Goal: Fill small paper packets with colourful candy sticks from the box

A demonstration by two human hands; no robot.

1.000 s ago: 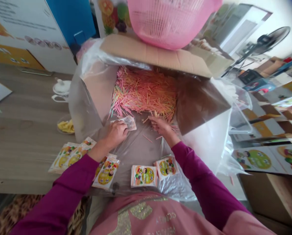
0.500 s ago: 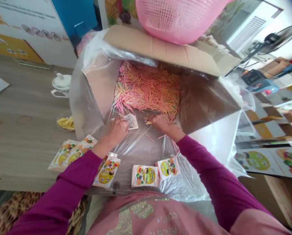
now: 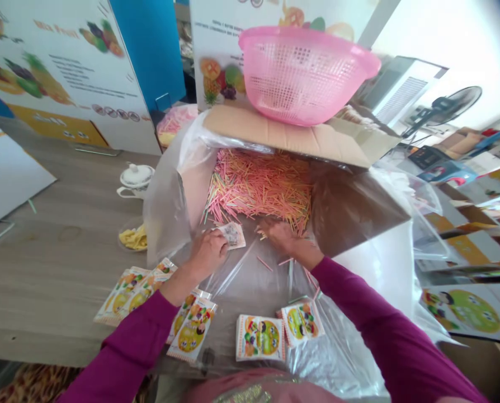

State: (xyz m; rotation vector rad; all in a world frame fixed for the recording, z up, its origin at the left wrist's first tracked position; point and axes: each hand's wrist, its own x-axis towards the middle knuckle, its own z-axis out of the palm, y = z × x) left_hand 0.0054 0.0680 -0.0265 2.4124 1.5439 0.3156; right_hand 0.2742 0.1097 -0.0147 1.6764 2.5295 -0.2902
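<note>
A cardboard box [image 3: 350,210] lined with clear plastic lies on its side, holding a heap of pink, yellow and green sticks [image 3: 260,184]. My left hand [image 3: 208,252] is closed on a small printed packet [image 3: 233,235] at the front of the heap. My right hand [image 3: 281,235] rests palm down on the near edge of the sticks, its fingers curled among them. Stacks of printed packets [image 3: 260,337] lie on the plastic sheet [image 3: 241,280] near my body, with more packets [image 3: 128,287] fanned out at my left.
A pink mesh basket [image 3: 304,73] sits on top of the box. On the wooden table [image 3: 44,268] at the left stand a white teapot [image 3: 136,179] and a small dish of yellow bits [image 3: 133,238]. Printed boards stand behind. A fan [image 3: 447,109] is at the right.
The view has tilted up and shifted, showing the whole pink basket. My right hand has stayed at the edge of the stick heap; my left hand keeps holding the packet.
</note>
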